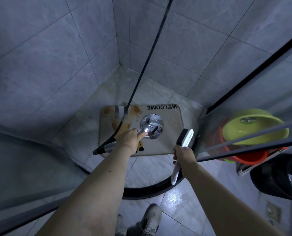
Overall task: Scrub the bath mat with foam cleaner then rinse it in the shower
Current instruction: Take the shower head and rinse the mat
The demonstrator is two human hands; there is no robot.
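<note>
Left hand (128, 137) grips the shower head (151, 126) over the bath mat (167, 138) (reading WELCOME); right hand (182, 155), at four o'clock, grips the brush (187, 136).

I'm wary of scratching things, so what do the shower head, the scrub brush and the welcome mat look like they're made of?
Round silver shower head: mirror-bright chromed metal or plated plastic, going by sharp reflections. Long white scrub brush: smooth glossy plastic handle with dark bristles. Beige printed WELCOME bath mat: soft matte fabric, rounded corners; the look leaves its fibre open.
</note>
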